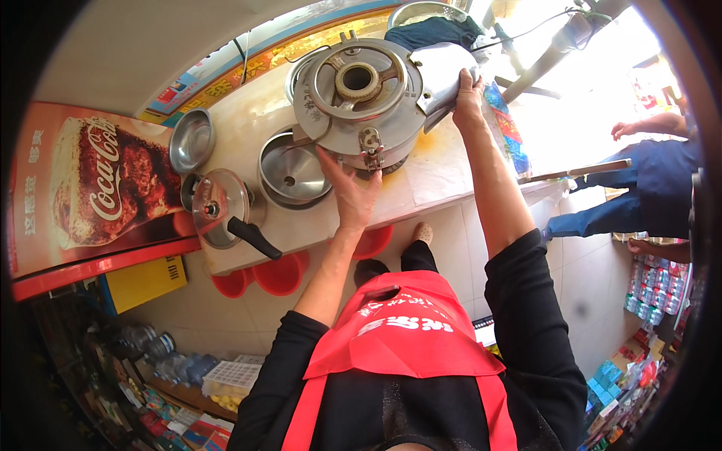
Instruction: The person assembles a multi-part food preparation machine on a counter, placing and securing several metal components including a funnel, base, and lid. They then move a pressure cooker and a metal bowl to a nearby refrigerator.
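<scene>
A round metal gas burner (pixel 359 94) with a brass ring in its middle stands tilted on the light table (pixel 436 177). My left hand (pixel 350 188) presses against its lower rim, fingers spread. My right hand (pixel 468 98) grips the shiny steel panel (pixel 440 75) at the burner's right side. A metal clasp hangs at the burner's front edge, just above my left hand.
A steel funnel-shaped bowl (pixel 292 171), a pressure cooker lid with black handle (pixel 222 207) and a small steel bowl (pixel 192 139) lie left on the table. Red stools (pixel 282 274) stand under it. Another person in blue (pixel 647 188) sits at the right. Shelves of goods line the lower edges.
</scene>
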Available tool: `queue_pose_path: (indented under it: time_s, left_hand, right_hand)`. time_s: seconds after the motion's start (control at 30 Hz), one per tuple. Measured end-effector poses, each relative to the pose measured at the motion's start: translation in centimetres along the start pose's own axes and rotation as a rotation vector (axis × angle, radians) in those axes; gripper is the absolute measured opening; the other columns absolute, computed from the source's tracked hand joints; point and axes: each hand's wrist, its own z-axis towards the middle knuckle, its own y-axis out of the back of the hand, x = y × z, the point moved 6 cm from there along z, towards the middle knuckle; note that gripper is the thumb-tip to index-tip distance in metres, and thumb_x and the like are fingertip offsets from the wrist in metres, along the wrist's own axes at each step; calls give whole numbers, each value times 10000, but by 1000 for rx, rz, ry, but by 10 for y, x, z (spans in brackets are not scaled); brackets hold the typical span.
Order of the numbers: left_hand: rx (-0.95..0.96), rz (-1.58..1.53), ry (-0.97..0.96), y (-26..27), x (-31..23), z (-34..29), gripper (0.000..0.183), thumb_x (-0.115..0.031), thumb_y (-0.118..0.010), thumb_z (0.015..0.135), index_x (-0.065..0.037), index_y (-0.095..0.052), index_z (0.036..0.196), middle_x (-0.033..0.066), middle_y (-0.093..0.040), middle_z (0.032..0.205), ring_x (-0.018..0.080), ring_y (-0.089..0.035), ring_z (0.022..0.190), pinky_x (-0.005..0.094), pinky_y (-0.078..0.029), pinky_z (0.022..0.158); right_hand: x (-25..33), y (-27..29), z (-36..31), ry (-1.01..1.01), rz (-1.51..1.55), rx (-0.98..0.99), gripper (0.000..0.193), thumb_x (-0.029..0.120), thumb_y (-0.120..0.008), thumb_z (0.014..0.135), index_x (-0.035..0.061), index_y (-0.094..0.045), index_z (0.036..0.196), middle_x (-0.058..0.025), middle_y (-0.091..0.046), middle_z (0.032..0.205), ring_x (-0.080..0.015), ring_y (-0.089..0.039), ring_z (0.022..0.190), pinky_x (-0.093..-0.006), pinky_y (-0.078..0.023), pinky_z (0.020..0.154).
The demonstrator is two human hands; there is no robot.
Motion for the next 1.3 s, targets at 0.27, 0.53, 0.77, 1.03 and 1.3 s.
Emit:
queue_pose_path:
  time_s: [0.27, 0.53, 0.77, 1.03, 1.3]
  left_hand:
    - [-60, 33, -6, -8, -1, 2, 1166, -5, -753, 711, -85, 69, 1534, 192, -96, 1534, 359, -253, 1404, 473, -460, 1020]
    - [-53, 50, -4, -13, -3, 1, 1175, -2, -744, 712, -95, 91, 1534, 197, -91, 1547, 358, -235, 1416, 487, -449, 1030]
    - [-18, 258, 55, 29, 28, -10, 1109, -62, -712, 746, -16, 78, 1524, 229, 15, 1584, 378, -153, 1451, 456, -246, 1160]
    - [-691, 392, -175, 132, -29, 56, 723, 8, -545, 827, 28, -243, 1483, 236, -310, 1510, 348, -311, 1405, 405, -209, 1172]
    - [18, 375, -427, 25, -78, 265, 248, -179, -526, 925, -29, -698, 1023, 155, -711, 920, 299, -681, 900, 399, -504, 858]
  right_hand:
    - [7, -5, -8, 4, 6, 8, 884, 443, -668, 872, 77, -185, 1516, -194, -292, 1497, -312, -348, 1345, -402, -319, 1104]
    - [23, -8, -22, 26, 33, 20, 913, 442, -680, 868, 80, -153, 1519, -220, -316, 1478, -326, -351, 1345, -409, -307, 1105]
    - [21, -3, -14, -9, -49, 68, 893, 474, -685, 858, 62, -211, 1492, -240, -344, 1442, -338, -357, 1335, -430, -303, 1102]
    - [119, -39, -12, 952, -844, 208, 575, 161, -669, 789, 117, -501, 1337, -175, -497, 1288, -367, -417, 1243, -469, -311, 1051]
    - [70, -196, 2, 127, -964, 998, 501, 424, -502, 964, -30, -673, 1093, -245, -677, 1054, -340, -676, 913, -430, -513, 815]
